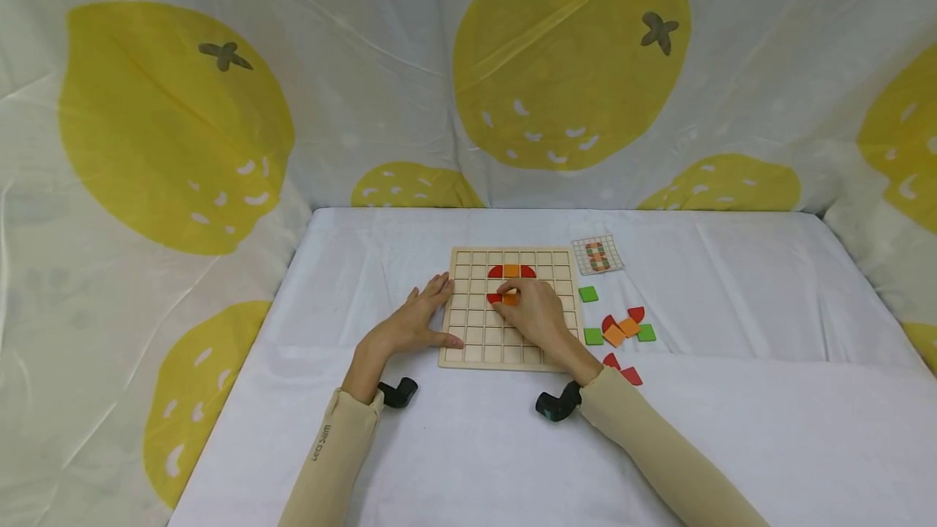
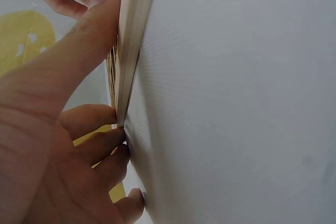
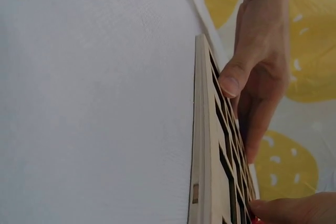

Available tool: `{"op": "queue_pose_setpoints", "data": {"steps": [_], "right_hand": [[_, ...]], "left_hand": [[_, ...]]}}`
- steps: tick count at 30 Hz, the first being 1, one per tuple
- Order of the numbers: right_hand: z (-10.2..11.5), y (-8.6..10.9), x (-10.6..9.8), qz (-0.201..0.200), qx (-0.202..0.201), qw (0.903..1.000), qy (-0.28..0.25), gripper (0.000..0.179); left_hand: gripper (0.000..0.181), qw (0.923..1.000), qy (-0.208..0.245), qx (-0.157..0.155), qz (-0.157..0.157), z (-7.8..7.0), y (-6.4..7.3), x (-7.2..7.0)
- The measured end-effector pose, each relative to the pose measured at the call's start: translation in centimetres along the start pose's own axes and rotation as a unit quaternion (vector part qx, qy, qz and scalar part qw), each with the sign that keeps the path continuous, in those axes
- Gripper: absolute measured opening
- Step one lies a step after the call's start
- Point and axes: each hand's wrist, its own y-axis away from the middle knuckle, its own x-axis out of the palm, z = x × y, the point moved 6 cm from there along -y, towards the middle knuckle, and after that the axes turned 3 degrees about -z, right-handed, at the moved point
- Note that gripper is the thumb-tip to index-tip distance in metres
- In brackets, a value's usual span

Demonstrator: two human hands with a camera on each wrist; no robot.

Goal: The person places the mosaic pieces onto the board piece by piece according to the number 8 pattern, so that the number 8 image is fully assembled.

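A square wooden grid board (image 1: pixel 472 356) lies on the white-covered table. In one of its upper rows an orange square (image 1: pixel 511 271) sits between two red quarter-circle tiles, the left one (image 1: pixel 495 271) and the right one (image 1: pixel 528 272). Lower down, my right hand (image 1: pixel 538 315) pinches a red quarter-circle tile (image 1: pixel 494 298) with thumb and index finger at its cell, beside another orange square (image 1: pixel 511 300). My left hand (image 1: pixel 416 322) rests spread along the board's left side, thumb on the lower left corner; the left wrist view shows its fingers (image 2: pixel 100 145) against the edge.
Right of the board lies a small pattern card (image 1: pixel 597 255). Below it are loose green squares (image 1: pixel 589 293), orange squares (image 1: pixel 614 336) and red quarter-circles (image 1: pixel 636 315), with more red ones (image 1: pixel 630 376) by the right forearm. A lemon-print cloth (image 1: pixel 571 55) hangs behind the table.
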Motion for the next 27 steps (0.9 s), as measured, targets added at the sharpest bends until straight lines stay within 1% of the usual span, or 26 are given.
{"op": "queue_pose_setpoints", "data": {"steps": [8,14,18,22,27], "right_hand": [[-0.5,-0.1,0.0,0.007,0.014,0.9998,-0.012,0.025],[-0.6,-0.1,-0.1,-0.001,0.016,0.9997,-0.018,0.024],[-0.8,0.0,-0.3,0.008,0.021,0.9993,-0.029,0.026],[-1.2,0.2,-1.4,0.013,0.025,0.9984,-0.050,0.028],[-2.3,0.5,-3.9,0.007,0.027,0.9978,-0.060,0.027]], "left_hand": [[0.112,1.0000,-0.002,0.003,-0.002,0.1,-0.1,0.0],[0.112,1.0000,-0.005,0.007,-0.004,0.1,-0.1,0.0],[0.112,1.0000,-0.004,0.004,-0.001,0.1,-0.1,0.0],[0.112,1.0000,-0.003,0.001,0.001,0.1,-0.1,-0.1],[0.112,1.0000,0.001,0.003,0.001,0.0,-0.1,-0.1]]}}
